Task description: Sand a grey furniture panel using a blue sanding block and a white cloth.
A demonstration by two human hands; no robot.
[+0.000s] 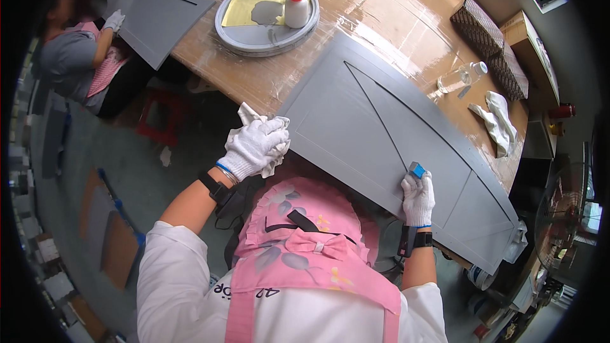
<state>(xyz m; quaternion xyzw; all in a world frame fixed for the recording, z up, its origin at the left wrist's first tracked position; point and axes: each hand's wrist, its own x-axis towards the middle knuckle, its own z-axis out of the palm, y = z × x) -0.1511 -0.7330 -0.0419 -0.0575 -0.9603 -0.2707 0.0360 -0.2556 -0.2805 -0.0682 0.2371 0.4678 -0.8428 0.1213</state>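
A crumpled white cloth (245, 114) is gripped by the gloved left hand (254, 143), just beside the near left corner of the grey panel (413, 133); whether that corner is touched cannot be told. The panel is laid on the brown table (254, 79), stretching rightward beyond both hands. Over its near edge, a small blue-and-grey block (417, 169) is pinched by the gloved right hand (419, 198), fingers curled.
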